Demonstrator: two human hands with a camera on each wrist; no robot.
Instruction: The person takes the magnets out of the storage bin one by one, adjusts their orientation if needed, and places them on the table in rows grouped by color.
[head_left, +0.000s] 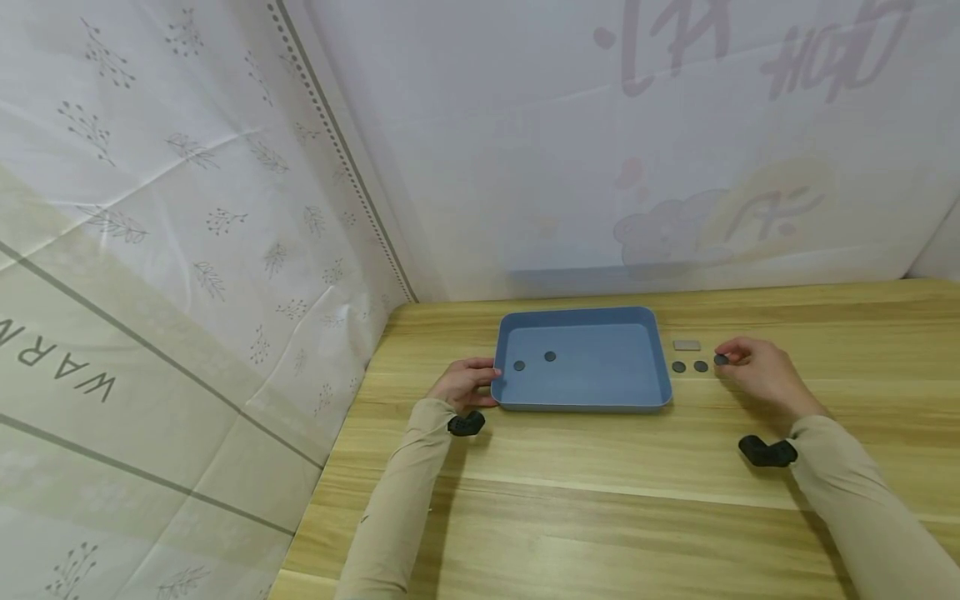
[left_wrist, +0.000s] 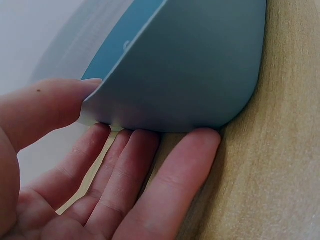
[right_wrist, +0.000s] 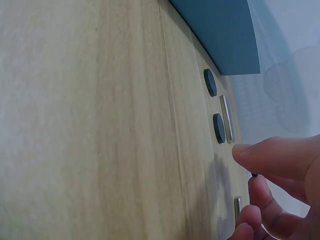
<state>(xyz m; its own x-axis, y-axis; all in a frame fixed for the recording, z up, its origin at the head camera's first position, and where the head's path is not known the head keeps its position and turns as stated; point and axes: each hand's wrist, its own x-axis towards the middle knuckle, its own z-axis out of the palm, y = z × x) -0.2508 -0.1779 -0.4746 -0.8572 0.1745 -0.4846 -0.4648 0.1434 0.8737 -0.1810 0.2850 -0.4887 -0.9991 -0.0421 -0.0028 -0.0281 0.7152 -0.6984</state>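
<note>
A shallow blue tray (head_left: 585,408) stands on the table with two dark round discs, one disc (head_left: 519,366) near its left wall and another disc (head_left: 551,356) further in. My left hand (head_left: 465,383) grips the tray's left end, thumb over the rim and fingers against the outside low down. Right of the tray, my right hand (head_left: 765,375) pinches a dark disc (head_left: 722,360) between thumb and fingertips. Beside it on the table lie two similar discs, the nearer disc (head_left: 701,367) and the farther disc (head_left: 678,367). The held disc is mostly hidden in the right wrist view.
A flat silvery bar (head_left: 686,345) lies behind the loose discs. Another silvery piece (right_wrist: 237,210) shows past my right fingers in the right wrist view. The wooden table (head_left: 570,517) ends at a printed cloth (head_left: 487,167) behind and on the left.
</note>
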